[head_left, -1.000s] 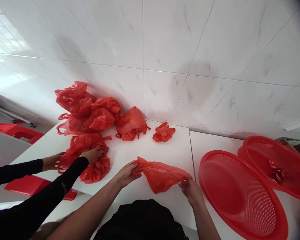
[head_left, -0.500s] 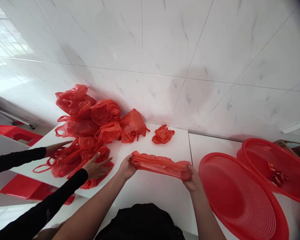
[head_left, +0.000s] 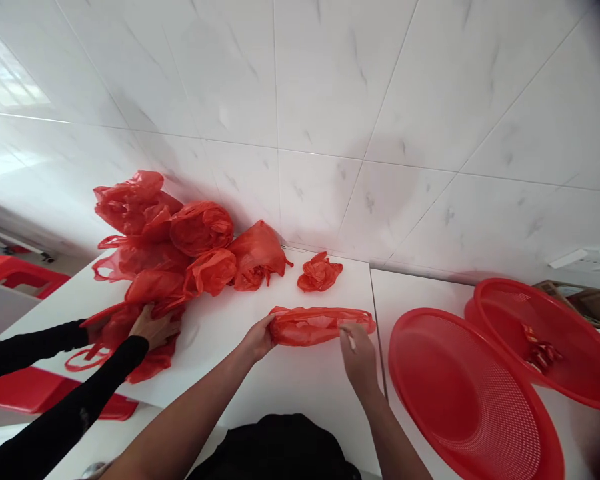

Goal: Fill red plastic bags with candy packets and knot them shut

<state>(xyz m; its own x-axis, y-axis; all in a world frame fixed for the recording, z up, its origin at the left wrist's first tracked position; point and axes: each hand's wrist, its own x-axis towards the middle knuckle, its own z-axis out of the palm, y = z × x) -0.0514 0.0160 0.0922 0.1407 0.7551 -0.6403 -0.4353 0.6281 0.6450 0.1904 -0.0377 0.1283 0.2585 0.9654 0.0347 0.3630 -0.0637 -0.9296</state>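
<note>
A red plastic bag [head_left: 320,325] lies stretched out in a long band on the white table [head_left: 300,380] in front of me. My left hand [head_left: 257,339] is closed on its left end. My right hand [head_left: 357,357] rests at the bag's near edge toward the right, fingers bent and pressed together on the plastic. To the left, another person's hands in black sleeves [head_left: 153,328] press on a red bag [head_left: 130,340] at the table's edge.
Several crumpled red bags [head_left: 180,240] are piled at the back left against the tiled wall, and a small wad [head_left: 319,273] sits alone. Two red mesh baskets [head_left: 470,393] [head_left: 555,340] lie at the right. Red stools [head_left: 15,273] stand at the left.
The bag went from hanging between my hands to lying flat in a band on the table. My right hand has moved in from the right end. The other person's hands pulled their bag nearer the edge.
</note>
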